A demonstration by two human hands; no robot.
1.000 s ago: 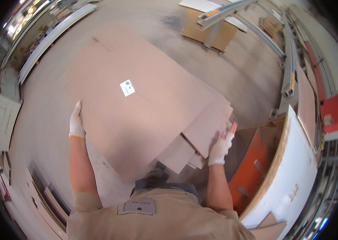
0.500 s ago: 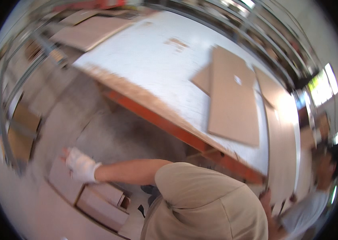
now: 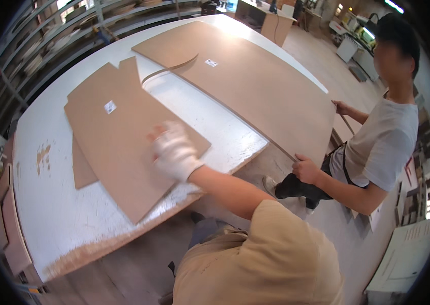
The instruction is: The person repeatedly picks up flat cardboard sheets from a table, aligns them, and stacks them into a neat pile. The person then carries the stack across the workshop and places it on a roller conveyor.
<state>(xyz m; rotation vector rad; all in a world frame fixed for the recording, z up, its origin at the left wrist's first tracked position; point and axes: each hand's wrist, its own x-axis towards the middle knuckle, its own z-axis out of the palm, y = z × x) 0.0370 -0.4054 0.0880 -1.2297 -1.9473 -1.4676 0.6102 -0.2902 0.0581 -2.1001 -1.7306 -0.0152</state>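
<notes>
My right hand (image 3: 174, 151), in a white glove with bare fingertips, hovers over or touches a brown wooden panel (image 3: 104, 134); contact is unclear. The hand is blurred by motion, but its fingers look apart and nothing shows in them. This panel bears a small white label and lies on the white worktable (image 3: 26, 213), partly covering another brown board (image 3: 83, 169). A co-worker in a white T-shirt grips the end of a larger brown panel (image 3: 266, 84) with both hands. That panel rests on the table's far side. My left hand is out of view.
A thin curved strip (image 3: 172, 67) lies between the panels. The table's near edge (image 3: 98, 246) is rough and worn. Metal racks (image 3: 52, 48) line the back left. The co-worker (image 3: 378, 132) stands at the right, near a white cabinet (image 3: 403, 256).
My view has swung toward the right, bringing the panels and co-worker closer to the middle. My right hand was over the floor beside the table; now it is above the labelled panel.
</notes>
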